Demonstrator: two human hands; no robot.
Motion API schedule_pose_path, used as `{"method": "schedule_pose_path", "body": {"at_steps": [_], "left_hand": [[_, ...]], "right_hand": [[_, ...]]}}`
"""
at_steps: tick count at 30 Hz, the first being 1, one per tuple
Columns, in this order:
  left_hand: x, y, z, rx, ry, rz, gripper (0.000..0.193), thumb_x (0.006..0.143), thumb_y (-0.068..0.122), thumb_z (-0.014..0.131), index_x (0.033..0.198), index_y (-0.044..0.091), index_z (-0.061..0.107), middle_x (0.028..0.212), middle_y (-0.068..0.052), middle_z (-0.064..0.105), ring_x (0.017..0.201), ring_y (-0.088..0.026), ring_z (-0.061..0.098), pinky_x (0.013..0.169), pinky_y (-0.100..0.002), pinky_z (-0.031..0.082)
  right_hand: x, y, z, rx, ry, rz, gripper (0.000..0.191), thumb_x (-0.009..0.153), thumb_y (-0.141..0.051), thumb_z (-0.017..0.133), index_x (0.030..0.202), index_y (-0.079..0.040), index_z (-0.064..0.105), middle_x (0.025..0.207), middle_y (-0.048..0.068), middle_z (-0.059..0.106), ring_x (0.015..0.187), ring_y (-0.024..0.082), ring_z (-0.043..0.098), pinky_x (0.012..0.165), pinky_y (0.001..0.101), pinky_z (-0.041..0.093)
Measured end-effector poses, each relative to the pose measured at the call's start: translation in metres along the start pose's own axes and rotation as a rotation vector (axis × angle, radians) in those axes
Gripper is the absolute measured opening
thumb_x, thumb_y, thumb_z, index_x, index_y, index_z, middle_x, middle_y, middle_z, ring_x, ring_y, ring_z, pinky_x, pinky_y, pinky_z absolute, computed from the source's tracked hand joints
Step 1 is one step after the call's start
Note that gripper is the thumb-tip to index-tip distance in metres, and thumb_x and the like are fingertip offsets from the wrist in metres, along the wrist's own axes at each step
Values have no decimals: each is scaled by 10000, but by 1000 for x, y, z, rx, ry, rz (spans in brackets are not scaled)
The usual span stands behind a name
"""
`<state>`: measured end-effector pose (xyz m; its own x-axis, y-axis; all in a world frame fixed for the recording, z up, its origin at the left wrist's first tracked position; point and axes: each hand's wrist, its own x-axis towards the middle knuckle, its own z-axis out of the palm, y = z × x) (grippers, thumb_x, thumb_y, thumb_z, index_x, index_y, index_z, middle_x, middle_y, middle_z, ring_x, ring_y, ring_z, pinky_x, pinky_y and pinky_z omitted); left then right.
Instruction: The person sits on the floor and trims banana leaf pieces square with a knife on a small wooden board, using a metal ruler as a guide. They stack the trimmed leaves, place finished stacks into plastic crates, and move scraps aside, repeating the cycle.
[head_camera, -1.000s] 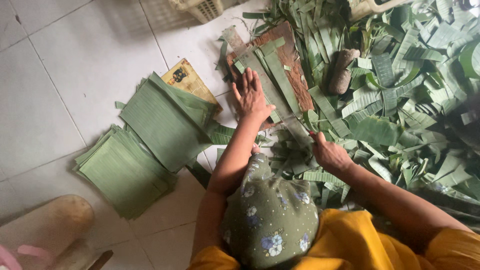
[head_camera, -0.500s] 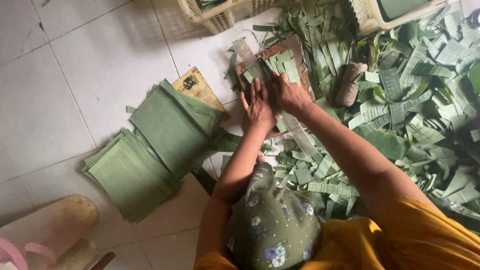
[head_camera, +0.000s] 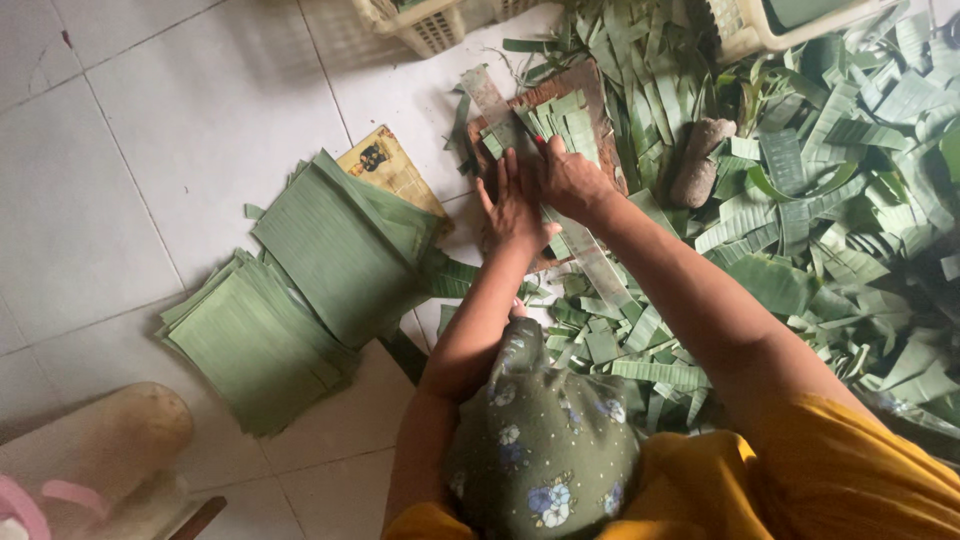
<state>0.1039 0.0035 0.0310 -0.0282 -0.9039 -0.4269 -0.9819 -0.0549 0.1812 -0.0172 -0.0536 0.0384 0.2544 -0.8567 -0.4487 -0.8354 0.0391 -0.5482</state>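
Hands met over brown cutting board. Left hand lay flat, fingers spread open, pressing clear ruler beneath them. Right hand was curled closed; what it gripped, can't tell. Leaf strips sat just beyond fingertips. Stacked leaf sheets lay left of them.

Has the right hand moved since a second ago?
Yes. The right hand has gone from the leaf scraps up onto the brown cutting board, beside the left hand.
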Motion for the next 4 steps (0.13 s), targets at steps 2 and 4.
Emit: {"method": "schedule_pose_path", "body": {"at_steps": [2, 4], "left_hand": [[-1, 1, 1, 36, -19, -19, 1322, 688, 532, 875, 1633, 89, 65, 1724, -119, -20, 1601, -246, 20, 1265, -610, 7], [0, 0, -2, 9, 12, -7, 1312, 712, 520, 869, 1637, 56, 63, 1734, -124, 2, 1612, -253, 28, 1273, -615, 9]], "right_hand": [[-4, 9, 7, 3, -9, 15, 522, 1022, -481, 518, 1188, 3, 413, 994, 400, 662, 977, 557, 662, 872, 602, 523], [-13, 22, 11, 9, 0, -15, 493, 1026, -417, 523, 1276, -8, 410, 986, 405, 671, 965, 552, 685, 887, 603, 534]]}}
